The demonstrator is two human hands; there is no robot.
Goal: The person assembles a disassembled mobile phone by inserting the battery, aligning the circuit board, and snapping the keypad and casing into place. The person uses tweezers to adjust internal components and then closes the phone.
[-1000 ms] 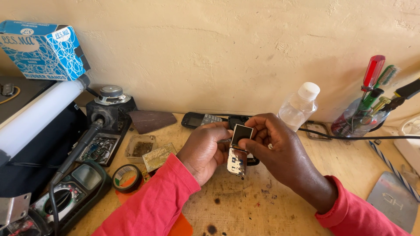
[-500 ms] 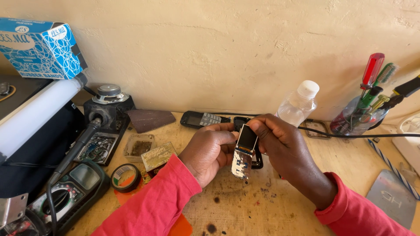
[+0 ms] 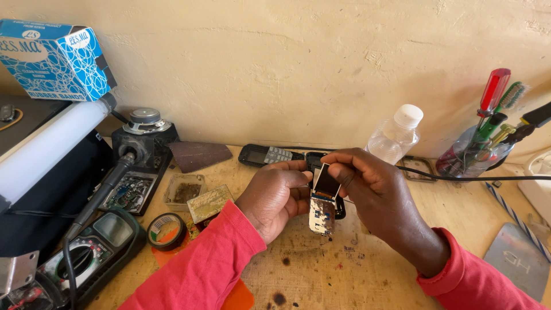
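My left hand [image 3: 275, 195] grips a small phone circuit board [image 3: 321, 215] with a shiny metal face, held upright above the wooden bench. My right hand [image 3: 373, 189] pinches the small dark screen [image 3: 327, 180] at the board's upper end between thumb and fingers. Both sleeves are red. A dark phone shell [image 3: 340, 208] lies just behind the board, partly hidden by my fingers.
A keypad phone [image 3: 267, 154] lies by the wall. A clear plastic bottle [image 3: 395, 136] and a jar of screwdrivers [image 3: 482, 146] stand at the right. At the left are a multimeter [image 3: 100, 244], a tape roll [image 3: 165, 231], a soldering stand [image 3: 143, 143] and a blue box [image 3: 54, 60].
The board has turned in my hands, its shiny face now towards me. My right fingers have shifted onto the screen's top edge.
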